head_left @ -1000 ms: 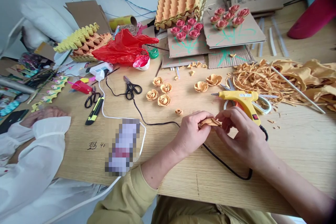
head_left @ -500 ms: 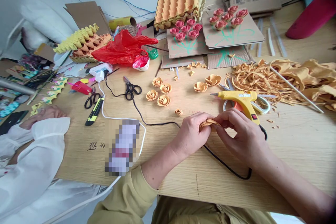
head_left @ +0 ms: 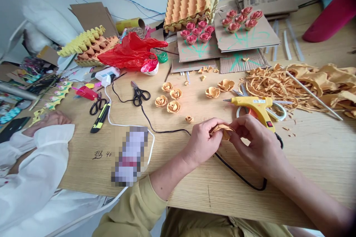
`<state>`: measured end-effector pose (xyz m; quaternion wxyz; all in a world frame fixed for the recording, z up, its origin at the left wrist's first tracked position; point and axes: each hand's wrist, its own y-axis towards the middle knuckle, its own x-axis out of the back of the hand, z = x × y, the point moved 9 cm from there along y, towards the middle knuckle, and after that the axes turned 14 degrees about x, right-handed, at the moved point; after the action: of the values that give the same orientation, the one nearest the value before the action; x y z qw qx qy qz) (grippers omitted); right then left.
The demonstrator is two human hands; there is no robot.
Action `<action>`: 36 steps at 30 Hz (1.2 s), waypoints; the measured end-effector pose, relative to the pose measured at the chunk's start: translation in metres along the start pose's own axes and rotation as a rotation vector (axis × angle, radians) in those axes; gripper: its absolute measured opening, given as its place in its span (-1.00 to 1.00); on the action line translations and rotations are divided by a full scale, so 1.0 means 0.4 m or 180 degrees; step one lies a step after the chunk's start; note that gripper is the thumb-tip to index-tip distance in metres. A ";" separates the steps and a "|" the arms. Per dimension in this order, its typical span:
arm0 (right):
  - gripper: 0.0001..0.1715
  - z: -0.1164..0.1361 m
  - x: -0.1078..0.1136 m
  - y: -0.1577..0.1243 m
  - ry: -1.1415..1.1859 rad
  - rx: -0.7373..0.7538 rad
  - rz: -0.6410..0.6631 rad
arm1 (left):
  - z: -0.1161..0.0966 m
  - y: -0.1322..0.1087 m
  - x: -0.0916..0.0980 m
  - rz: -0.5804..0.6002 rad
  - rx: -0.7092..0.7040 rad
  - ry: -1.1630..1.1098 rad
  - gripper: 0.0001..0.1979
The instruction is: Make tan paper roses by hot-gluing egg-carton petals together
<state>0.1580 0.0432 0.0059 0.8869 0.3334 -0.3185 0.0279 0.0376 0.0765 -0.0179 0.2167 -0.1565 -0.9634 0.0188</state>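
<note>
Between my two hands is an orange cardboard flower (head_left: 222,129), partly covered by my fingers. My left hand (head_left: 204,139) pinches its left side, and my right hand (head_left: 254,142) grips the petal edge on the right. A small rolled flower bud (head_left: 189,119) lies on the table just beyond my left hand. Farther off sit several finished-looking orange flowers (head_left: 174,106) in a cluster, and two wider petal cups (head_left: 212,92) to their right. A yellow glue gun (head_left: 253,102) rests on its side beyond my right hand, over white-handled scissors (head_left: 279,112).
A black cord (head_left: 236,173) runs under my hands. Black scissors (head_left: 140,95), a utility knife (head_left: 100,118) and a blurred-out phone (head_left: 130,155) lie leftward. Orange scraps (head_left: 272,81) heap at right. Red flowers (head_left: 205,37) stand on cardboard behind. A co-worker's white sleeve (head_left: 52,148) is at left.
The flower in my hands has tipped so that more of its petals show. My fingers have shifted slightly around it; the things on the table stay put.
</note>
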 end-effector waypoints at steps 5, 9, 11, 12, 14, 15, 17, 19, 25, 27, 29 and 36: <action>-0.87 0.025 -0.006 0.008 -0.0072 0.0294 0.0155 | -0.026 -0.008 -0.010 0.0102 -0.0412 0.0181 -0.66; -0.85 0.012 -0.005 0.006 -0.0107 0.0147 0.0130 | -0.015 -0.005 -0.007 0.0076 -0.0235 0.0130 -0.65; -0.86 0.006 -0.004 0.005 -0.0080 0.0051 0.0093 | -0.007 -0.002 0.000 0.0007 -0.0098 0.0027 -0.67; -0.86 0.007 -0.004 0.005 -0.0057 0.0059 0.0098 | -0.007 -0.002 0.000 0.0011 -0.0102 0.0018 -0.67; -0.86 0.014 -0.008 0.007 -0.0037 0.0149 0.0134 | -0.014 -0.003 -0.004 0.0058 -0.0201 0.0078 -0.66; -0.86 0.017 -0.009 0.008 -0.0037 0.0194 0.0154 | -0.016 -0.004 -0.006 0.0075 -0.0240 0.0125 -0.65; -0.84 0.015 -0.009 0.007 -0.0066 0.0197 0.0162 | -0.014 -0.003 -0.008 0.0086 -0.0192 0.0146 -0.65; -0.84 0.007 -0.006 0.004 -0.0078 0.0107 0.0124 | -0.004 -0.001 -0.006 0.0073 -0.0026 0.0030 -0.66; -0.89 0.021 -0.007 0.007 -0.0079 0.0207 0.0192 | -0.008 -0.005 -0.020 0.0234 -0.0088 0.0077 -0.63; -0.88 0.020 -0.003 0.008 -0.0100 0.0206 0.0158 | -0.007 -0.005 -0.023 0.0278 -0.0048 0.0054 -0.64; -0.87 0.010 0.005 0.007 -0.0093 0.0091 0.0058 | 0.007 -0.002 -0.022 0.0267 0.0168 -0.0081 -0.66; -0.94 0.003 -0.003 0.007 -0.0061 0.0073 0.0196 | 0.040 0.002 -0.032 0.0446 0.0575 -0.0162 -0.66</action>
<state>0.1558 0.0447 0.0076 0.8787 0.3338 -0.3367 0.0556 0.0420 0.0739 -0.0379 0.2035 -0.2027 -0.9497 0.1247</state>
